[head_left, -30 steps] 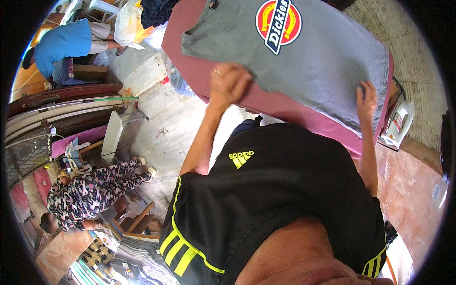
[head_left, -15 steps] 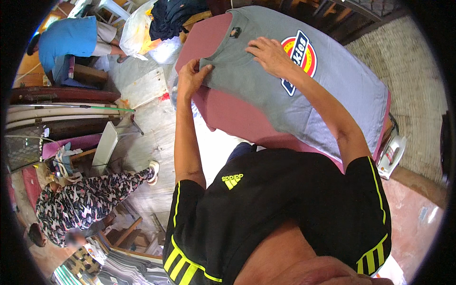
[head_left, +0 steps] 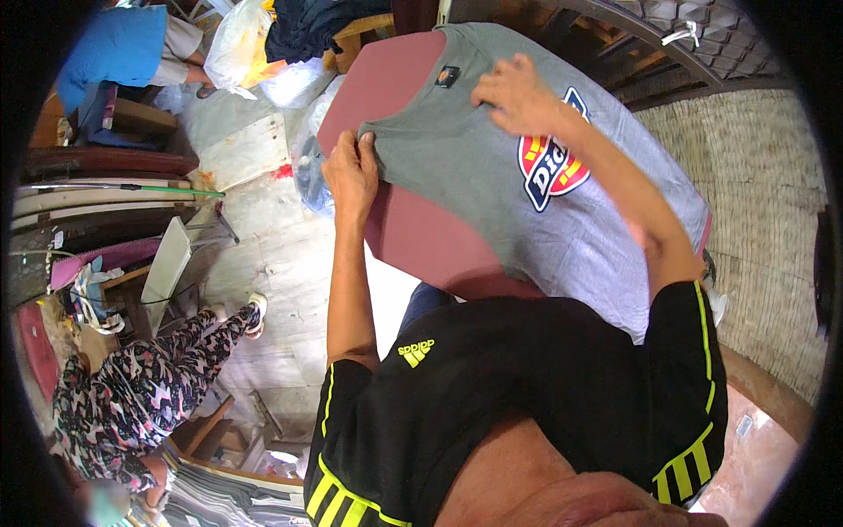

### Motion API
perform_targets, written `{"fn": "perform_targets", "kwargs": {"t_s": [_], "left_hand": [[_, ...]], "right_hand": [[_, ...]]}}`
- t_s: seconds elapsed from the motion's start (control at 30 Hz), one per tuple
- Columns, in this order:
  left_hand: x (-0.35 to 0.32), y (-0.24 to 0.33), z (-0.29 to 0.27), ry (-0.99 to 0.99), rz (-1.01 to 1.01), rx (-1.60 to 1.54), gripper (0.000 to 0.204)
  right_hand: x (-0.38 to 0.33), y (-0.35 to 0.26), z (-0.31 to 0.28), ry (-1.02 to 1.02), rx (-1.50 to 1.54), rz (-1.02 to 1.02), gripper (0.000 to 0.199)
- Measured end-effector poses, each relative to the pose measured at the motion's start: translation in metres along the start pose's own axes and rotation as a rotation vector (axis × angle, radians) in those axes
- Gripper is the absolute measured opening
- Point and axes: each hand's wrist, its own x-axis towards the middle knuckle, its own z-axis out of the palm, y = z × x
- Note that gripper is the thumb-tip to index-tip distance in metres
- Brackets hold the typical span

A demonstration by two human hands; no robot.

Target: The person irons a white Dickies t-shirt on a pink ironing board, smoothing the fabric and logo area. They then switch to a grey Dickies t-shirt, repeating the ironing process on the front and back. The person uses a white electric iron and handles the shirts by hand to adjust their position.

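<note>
A grey T-shirt point(head_left: 457, 154) with a red, yellow and dark-blue chest print point(head_left: 549, 171) is spread over a padded maroon ironing board point(head_left: 430, 233). At the near left of the neckline, my left hand point(head_left: 352, 171) pinches the shirt's edge between thumb and fingers. My right hand point(head_left: 520, 98) is over the upper chest, just above the print, with bent fingers spread apart. Whether its fingertips press the cloth, I cannot tell. A small dark label point(head_left: 447, 77) shows inside the neck. Part of the print is hidden by my right forearm.
Past the board's right end, a white bit point(head_left: 718, 307) pokes out beside my elbow. Plastic bags and dark cloth point(head_left: 307, 31) are heaped beyond the board's left end. Two people stand at the left, one in blue point(head_left: 114, 44), one in patterned clothes point(head_left: 149, 386). Folded grey garments point(head_left: 228, 501) lie lower left.
My right hand has moved up and right across the shirt, and the neckline edge is drawn straighter. My left hand still grips the edge. The white iron at the right is now mostly hidden.
</note>
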Motion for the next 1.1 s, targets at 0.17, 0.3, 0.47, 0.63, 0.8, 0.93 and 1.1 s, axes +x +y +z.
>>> {"fn": "perform_targets", "kwargs": {"t_s": [0.17,0.3,0.47,0.63,0.8,0.93,1.1], "left_hand": [[0.002,0.001,0.000,-0.028,0.045,0.063,0.028],[-0.005,0.001,0.005,0.004,0.050,0.083,0.029],[-0.001,-0.005,0.001,0.000,0.017,0.136,0.032],[0.006,-0.006,0.001,-0.046,-0.039,0.172,0.031],[0.012,-0.009,0.006,-0.016,0.007,0.184,0.033],[-0.014,0.001,0.005,0.192,0.247,0.096,0.025],[-0.118,0.058,0.018,-0.254,0.715,-0.316,0.028]], "right_hand": [[0.019,0.074,-0.014,-0.204,-0.189,-0.021,0.020],[0.009,0.085,0.029,0.043,-0.002,0.095,0.027],[-0.008,0.015,0.051,0.666,0.061,0.349,0.033],[-0.023,-0.014,0.070,0.502,0.051,0.394,0.036],[-0.031,-0.009,0.067,0.461,0.111,0.414,0.044],[-0.062,-0.059,0.044,0.434,0.282,0.244,0.041],[-0.118,-0.096,0.056,0.294,0.236,0.259,0.039]]}}
